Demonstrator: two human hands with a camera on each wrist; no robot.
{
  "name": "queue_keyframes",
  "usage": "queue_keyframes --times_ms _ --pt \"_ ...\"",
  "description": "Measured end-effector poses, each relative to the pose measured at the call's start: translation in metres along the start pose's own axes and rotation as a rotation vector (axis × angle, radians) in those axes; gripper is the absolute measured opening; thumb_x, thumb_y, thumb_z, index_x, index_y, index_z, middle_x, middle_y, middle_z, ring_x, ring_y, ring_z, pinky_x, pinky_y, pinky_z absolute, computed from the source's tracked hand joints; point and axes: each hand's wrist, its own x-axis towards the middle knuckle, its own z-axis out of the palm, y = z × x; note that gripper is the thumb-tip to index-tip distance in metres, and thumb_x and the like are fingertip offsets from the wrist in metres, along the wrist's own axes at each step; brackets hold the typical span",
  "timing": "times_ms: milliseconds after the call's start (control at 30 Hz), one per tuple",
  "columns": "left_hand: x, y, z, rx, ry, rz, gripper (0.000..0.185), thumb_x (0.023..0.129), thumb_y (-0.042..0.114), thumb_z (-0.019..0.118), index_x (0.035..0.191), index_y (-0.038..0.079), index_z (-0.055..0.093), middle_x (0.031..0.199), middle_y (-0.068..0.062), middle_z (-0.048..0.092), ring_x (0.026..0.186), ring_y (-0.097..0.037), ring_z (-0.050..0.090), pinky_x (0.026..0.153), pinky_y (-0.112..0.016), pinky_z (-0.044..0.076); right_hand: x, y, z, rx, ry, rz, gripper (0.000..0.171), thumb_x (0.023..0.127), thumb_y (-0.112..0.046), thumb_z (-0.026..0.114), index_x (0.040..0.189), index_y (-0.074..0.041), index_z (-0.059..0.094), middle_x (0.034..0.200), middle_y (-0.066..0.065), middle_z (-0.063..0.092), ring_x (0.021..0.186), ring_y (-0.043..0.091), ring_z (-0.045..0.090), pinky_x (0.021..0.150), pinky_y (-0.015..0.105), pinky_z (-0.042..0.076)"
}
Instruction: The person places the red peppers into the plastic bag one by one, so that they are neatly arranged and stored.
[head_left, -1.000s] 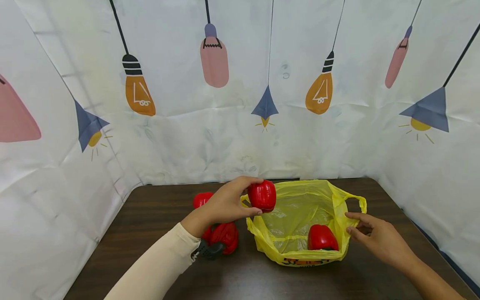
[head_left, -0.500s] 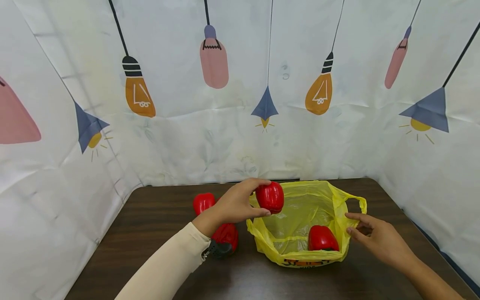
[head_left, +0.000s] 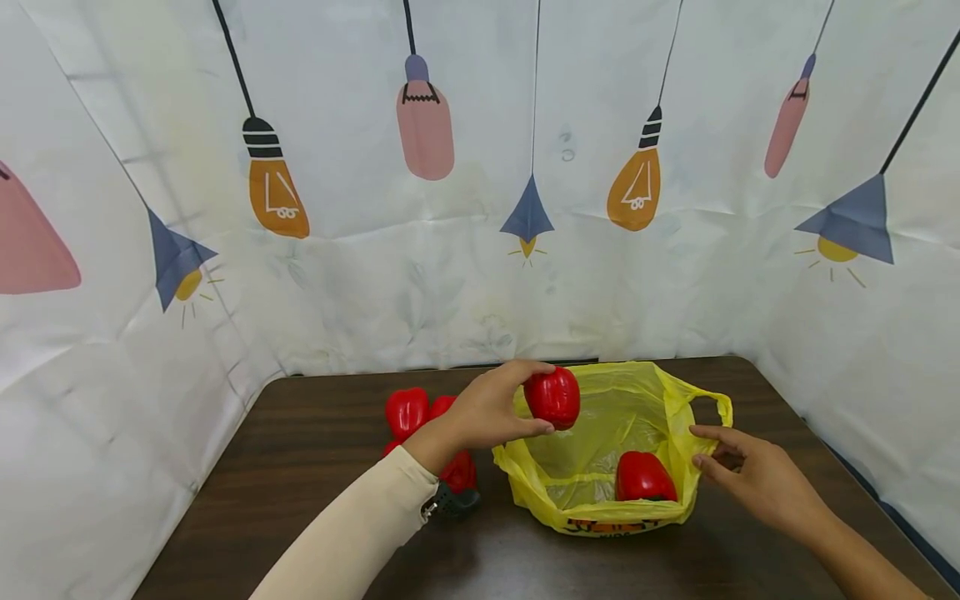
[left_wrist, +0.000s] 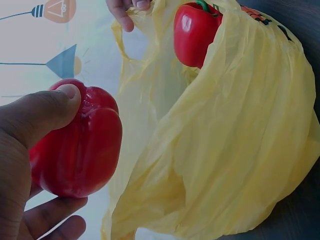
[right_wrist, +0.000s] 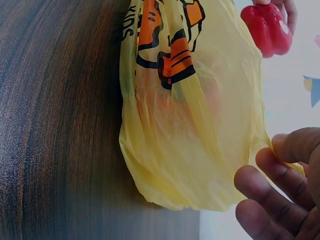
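- Thumb and finger of the right hand (head_left: 772, 482) pinch a yellow bag (head_left: 538, 502) by its right rim.
- Red pepper (head_left: 643, 477) inside.
- Left hand (head_left: 491, 408) clamped on a second pepper (head_left: 555, 398), above the left rim.
- Loose peppers (head_left: 407, 412) toward the left edge of the worktop (head_left: 300, 467).

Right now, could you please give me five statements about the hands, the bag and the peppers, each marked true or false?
1. The right hand pinches the yellow bag. True.
2. The bag is tied shut. False: its mouth is open.
3. The left hand holds a red pepper. True.
4. Another pepper is inside the bag. True.
5. The loose peppers lie to the right of the bag. False: they lie on the table to its left, partly hidden by the left arm.
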Motion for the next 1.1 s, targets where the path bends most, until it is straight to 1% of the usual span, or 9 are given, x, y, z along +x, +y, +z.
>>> queue_keyframes --times_ms 167,333,567,833,1000,1100 --pt "0.005 0.000 0.007 0.012 -0.012 0.023 0.075 0.083 0.038 0.086 0.147 0.020 0.052 0.138 0.006 0.057 0.117 -0.011 0.058 0.090 -0.030 0.055 0.000 0.001 0.001 -0.010 0.003 -0.003 0.049 0.094 -0.030 0.076 0.135 -0.005 0.064 0.088 -0.005 0.070 0.078 0.008 0.068 0.056 0.027 0.050" --pt "0.009 0.003 0.012 0.028 -0.032 0.018 0.075 0.083 0.039 0.086 0.147 0.020 0.052 0.137 0.006 0.059 0.117 -0.011 0.058 0.091 -0.029 0.054 0.000 0.001 0.001 -0.010 0.007 -0.004 0.049 0.094 -0.029 0.076 0.135 -0.005 0.065 0.088 -0.006 0.070 0.077 0.008 0.068 0.055 0.027 0.049" --pt "0.015 0.007 0.020 0.044 -0.044 0.021 0.074 0.084 0.039 0.085 0.147 0.020 0.052 0.137 0.006 0.059 0.117 -0.010 0.058 0.090 -0.027 0.054 0.000 0.000 0.001 -0.017 0.013 -0.009 0.047 0.094 -0.027 0.077 0.134 -0.005 0.065 0.088 -0.006 0.070 0.076 0.007 0.067 0.055 0.027 0.050" --pt "0.021 0.010 0.028 0.019 -0.044 0.035 0.072 0.083 0.037 0.086 0.145 0.018 0.054 0.134 0.005 0.060 0.114 -0.010 0.058 0.088 -0.025 0.054 0.001 0.001 0.001 -0.017 0.010 0.004 0.049 0.094 -0.029 0.077 0.135 -0.005 0.065 0.090 -0.005 0.071 0.080 0.011 0.069 0.058 0.027 0.052" --pt "0.025 0.011 0.034 -0.025 -0.058 0.020 0.073 0.083 0.035 0.087 0.146 0.017 0.054 0.134 0.005 0.060 0.115 -0.009 0.057 0.087 -0.023 0.053 0.001 0.000 0.001 -0.020 0.010 0.004 0.048 0.094 -0.028 0.077 0.134 -0.005 0.065 0.090 -0.005 0.071 0.080 0.011 0.069 0.058 0.027 0.053" --pt "0.028 0.012 0.037 -0.020 -0.071 0.012 0.073 0.083 0.036 0.086 0.146 0.018 0.054 0.135 0.006 0.060 0.115 -0.008 0.058 0.087 -0.022 0.053 0.001 0.000 0.002 -0.021 0.009 0.005 0.048 0.094 -0.028 0.077 0.134 -0.005 0.065 0.090 -0.006 0.071 0.080 0.011 0.069 0.058 0.027 0.053"
